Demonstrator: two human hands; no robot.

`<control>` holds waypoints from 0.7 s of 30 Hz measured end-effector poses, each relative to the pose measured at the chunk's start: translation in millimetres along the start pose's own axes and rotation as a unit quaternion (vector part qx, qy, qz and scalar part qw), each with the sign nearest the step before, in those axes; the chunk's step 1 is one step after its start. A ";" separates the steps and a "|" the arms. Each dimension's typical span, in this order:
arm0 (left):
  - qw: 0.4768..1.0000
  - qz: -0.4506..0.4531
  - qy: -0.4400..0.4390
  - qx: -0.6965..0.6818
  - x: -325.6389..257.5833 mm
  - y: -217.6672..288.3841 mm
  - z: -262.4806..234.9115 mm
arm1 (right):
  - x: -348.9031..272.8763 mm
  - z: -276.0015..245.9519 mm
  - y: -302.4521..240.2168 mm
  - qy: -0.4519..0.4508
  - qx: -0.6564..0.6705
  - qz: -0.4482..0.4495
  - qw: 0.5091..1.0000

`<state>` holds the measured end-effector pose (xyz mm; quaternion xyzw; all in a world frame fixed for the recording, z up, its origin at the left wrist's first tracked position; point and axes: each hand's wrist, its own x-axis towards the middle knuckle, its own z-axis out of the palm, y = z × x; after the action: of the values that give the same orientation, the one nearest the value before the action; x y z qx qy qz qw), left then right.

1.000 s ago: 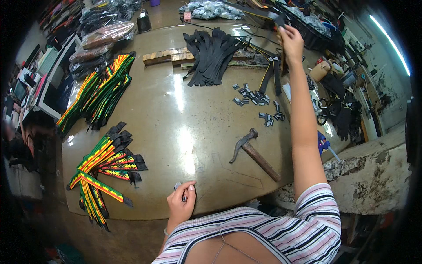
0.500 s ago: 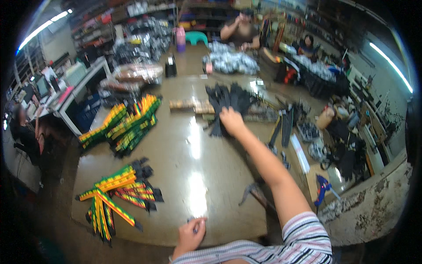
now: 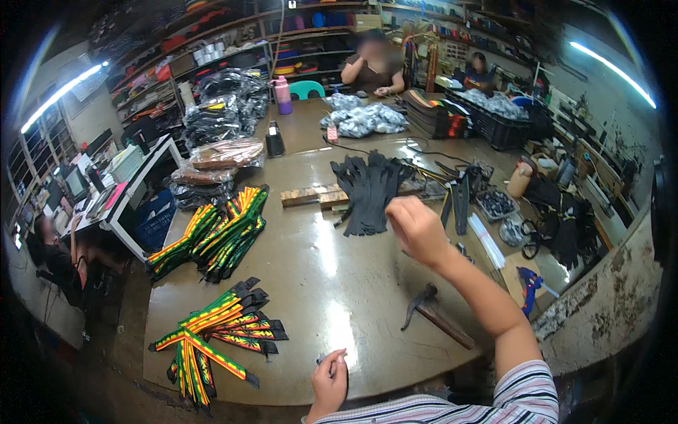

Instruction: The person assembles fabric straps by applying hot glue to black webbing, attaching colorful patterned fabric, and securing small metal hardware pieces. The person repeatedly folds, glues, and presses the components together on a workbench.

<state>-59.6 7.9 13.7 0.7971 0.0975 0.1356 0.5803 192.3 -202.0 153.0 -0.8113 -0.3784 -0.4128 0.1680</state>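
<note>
Fingers (image 3: 395,213) of the right hand (image 3: 421,232) are bent downward in mid-air, two o'clock from the middle of the table (image 3: 293,300), taking twelve as the edge farthest from the worker. Half a second ago that hand was on the black strips (image 3: 364,198); now it has drawn back toward the worker and to the right. From where I stand, its grip is hidden by the knuckles, so I can't say whether anything is pinched there, though no strip dangles below it.

The strips lie in a fanned heap at one o'clock, across the wood (image 3: 300,196). With the hand off them, I'd judge that dip into the heap finished, and the pile free again.

Down at six o'clock the left hand (image 3: 330,385) has stayed low by the near edge, fingers curled round a dark bit (image 3: 320,360) too small to make out.

At four o'clock lies the hammer (image 3: 441,321), touched by neither hand. Patterned straps (image 3: 212,336) spread at eight, green straps (image 3: 229,240) at ten, and a glue gun (image 3: 528,290) sits at three, beyond the right forearm. The worker's head has tipped up too, bringing a seated co-worker (image 3: 378,74) clearly into sight toward twelve.
</note>
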 end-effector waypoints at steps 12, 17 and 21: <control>0.943 0.323 -0.066 -0.040 -5.2 34.7 14.2 | -46.3 -90.3 -130.6 -0.153 0.385 0.085 0.906; 0.974 0.200 -0.070 0.080 -12.8 17.1 17.9 | -12.5 -38.2 -68.0 -0.007 0.437 0.346 0.830; 0.962 0.189 -0.070 0.183 -15.8 -3.3 18.9 | 3.3 -2.6 16.9 0.149 0.464 0.390 0.781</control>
<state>-68.4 -13.1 3.5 0.9013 -0.0731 0.1663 0.3933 204.7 -213.1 157.9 -0.6417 -0.1459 -0.2022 0.7253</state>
